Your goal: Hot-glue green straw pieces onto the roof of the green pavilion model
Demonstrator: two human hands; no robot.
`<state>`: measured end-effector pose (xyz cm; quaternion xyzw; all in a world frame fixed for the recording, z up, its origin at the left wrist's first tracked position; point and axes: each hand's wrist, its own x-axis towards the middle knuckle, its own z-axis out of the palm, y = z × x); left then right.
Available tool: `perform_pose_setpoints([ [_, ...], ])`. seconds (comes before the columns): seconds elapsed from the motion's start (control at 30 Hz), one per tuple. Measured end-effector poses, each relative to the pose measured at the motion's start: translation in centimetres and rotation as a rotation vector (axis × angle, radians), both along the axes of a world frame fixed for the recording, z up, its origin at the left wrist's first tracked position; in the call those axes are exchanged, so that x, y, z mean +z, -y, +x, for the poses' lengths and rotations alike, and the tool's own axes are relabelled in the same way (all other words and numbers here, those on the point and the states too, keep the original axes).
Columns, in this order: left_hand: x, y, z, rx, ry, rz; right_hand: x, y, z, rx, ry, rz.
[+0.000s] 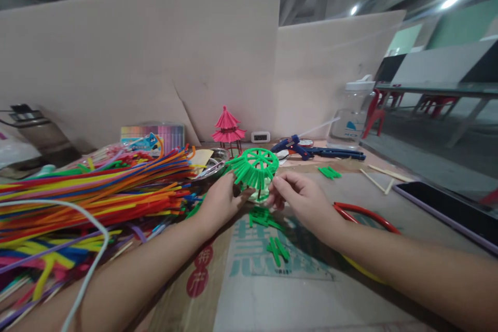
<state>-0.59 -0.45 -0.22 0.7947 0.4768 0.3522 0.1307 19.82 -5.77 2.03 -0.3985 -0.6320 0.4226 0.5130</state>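
A green pipe-cleaner wheel with hanging fringes [254,167] is held up over the cardboard sheet [272,290]. My left hand [220,201] grips its left side with the fingers closed round it. From the right, my right hand [298,196] pinches one of the fringes at the wheel's lower edge. Short green pipe-cleaner pieces [268,220] lie on the cardboard just below the hands, with a few more pieces [278,250] nearer me.
A big heap of coloured pipe cleaners [89,192] fills the left. Behind stand a pink pagoda model [227,129], a blue glue gun [299,148], a clear bottle [352,114] and a marker box [153,135]. Red scissors handles [365,215], wooden sticks [379,179] and a phone [455,212] lie right.
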Motion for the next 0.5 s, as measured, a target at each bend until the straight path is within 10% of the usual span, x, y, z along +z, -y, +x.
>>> perform_pose_setpoints([
  [0.5, -0.11, -0.15, -0.08, -0.058, -0.075, 0.018, -0.25, -0.28, -0.15, 0.029, 0.133, 0.000],
])
